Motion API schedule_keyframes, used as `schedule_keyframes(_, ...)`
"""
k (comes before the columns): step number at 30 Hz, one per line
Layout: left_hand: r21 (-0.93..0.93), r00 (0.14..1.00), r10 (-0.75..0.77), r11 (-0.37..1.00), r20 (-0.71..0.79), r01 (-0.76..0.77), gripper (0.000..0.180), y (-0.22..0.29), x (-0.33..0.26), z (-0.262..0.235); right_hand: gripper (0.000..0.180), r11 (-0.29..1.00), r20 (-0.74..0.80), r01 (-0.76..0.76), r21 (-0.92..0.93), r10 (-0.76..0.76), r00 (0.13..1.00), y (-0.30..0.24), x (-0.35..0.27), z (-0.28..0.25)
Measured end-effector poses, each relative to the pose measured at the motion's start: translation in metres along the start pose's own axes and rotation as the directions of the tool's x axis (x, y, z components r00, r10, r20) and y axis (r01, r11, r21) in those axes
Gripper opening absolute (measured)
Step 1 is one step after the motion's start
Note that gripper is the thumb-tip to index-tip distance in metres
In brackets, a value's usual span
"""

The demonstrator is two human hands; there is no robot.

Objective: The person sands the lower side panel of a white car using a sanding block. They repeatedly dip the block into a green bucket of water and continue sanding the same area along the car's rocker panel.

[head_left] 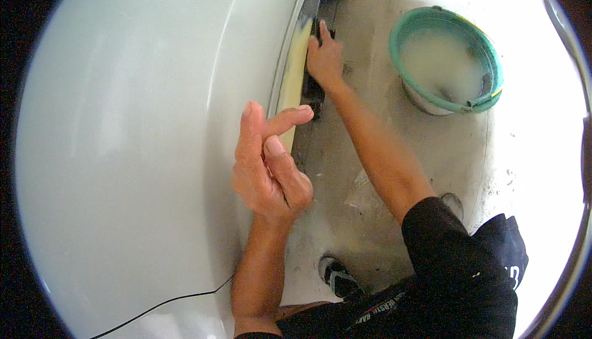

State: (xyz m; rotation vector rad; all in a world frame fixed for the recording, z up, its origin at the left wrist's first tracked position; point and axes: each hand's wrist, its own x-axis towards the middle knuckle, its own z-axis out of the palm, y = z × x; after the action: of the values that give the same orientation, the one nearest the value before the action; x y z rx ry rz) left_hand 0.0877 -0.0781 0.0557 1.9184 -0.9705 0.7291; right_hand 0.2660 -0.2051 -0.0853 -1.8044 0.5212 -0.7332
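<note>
while the right hand [325, 58] presses flat, fingers together, on a dark pad [312, 89] against the lower sill of the white car body [142, 142], the left hand [268, 169] hovers free above the panel, holding nothing, forefinger and middle finger raised and the others curled. to do this well, i judge it best to keep even pressure, stroke along the sill's yellowish strip [295, 71], and rinse often in the green-rimmed bucket [487, 55] of soapy water standing near on the wet concrete floor [370, 216]. no packages, labels or signs show; only blurred lettering on the dark clothing [468, 277].
</note>
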Motion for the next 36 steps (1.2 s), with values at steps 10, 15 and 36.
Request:
schedule_keyframes(10,-0.089,0.990,0.065,0.993,-0.123,-0.076,0.043,-0.002,0.010,0.010,0.057,0.985,0.050,-0.173,0.019,0.172,0.984,0.015,0.030,0.007)
schedule_keyframes(15,-0.066,0.992,0.013,0.998,-0.122,-0.021,0.047,-0.004,0.019,0.015,0.056,0.988,0.182,-0.139,-0.062,0.148,0.972,-0.023,-0.090,-0.013)
schedule_keyframes(36,-0.185,0.983,0.011,0.982,-0.184,-0.045,0.049,-0.003,0.015,0.026,0.057,0.979,0.223,-0.160,-0.129,0.185,0.957,0.018,-0.077,-0.022)
